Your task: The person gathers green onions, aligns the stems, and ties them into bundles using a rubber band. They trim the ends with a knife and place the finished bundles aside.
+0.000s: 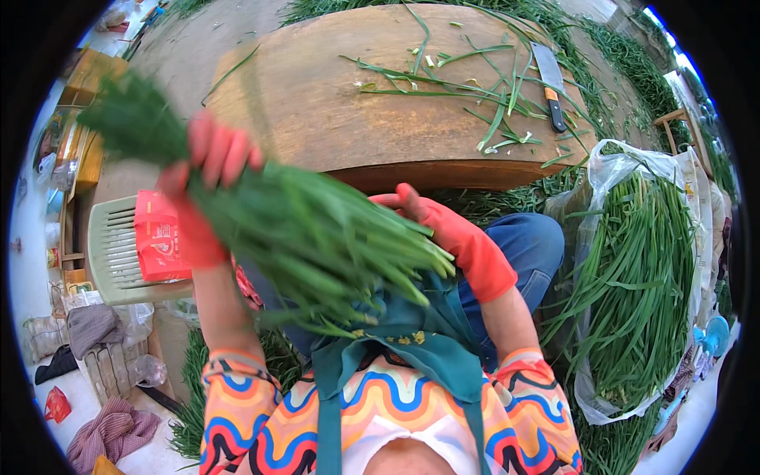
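A thick bunch of garlic chives (309, 226) slants over my lap, blurred by motion. My left hand (207, 186), in a red rubber glove, is closed around its middle. The leafy tips point to the far left, the pale cut ends to the lower right. Beside those ends is my right hand (427, 222), also red-gloved. Its thumb sticks up, and the fingers, partly hidden behind the chives, look stretched out; I see nothing held in them. Beyond my knees, a wooden block table (317, 103) carries loose chive stalks (443, 79) and a cleaver (549, 83) with an orange and black handle.
At my right stands a clear plastic bag (598, 206) packed with chives (637, 293). A pale green plastic chair (115, 245) with a red bag (157, 237) is on the left. Cloths (115, 431) lie at lower left. More chives (633, 67) cover the floor at far right.
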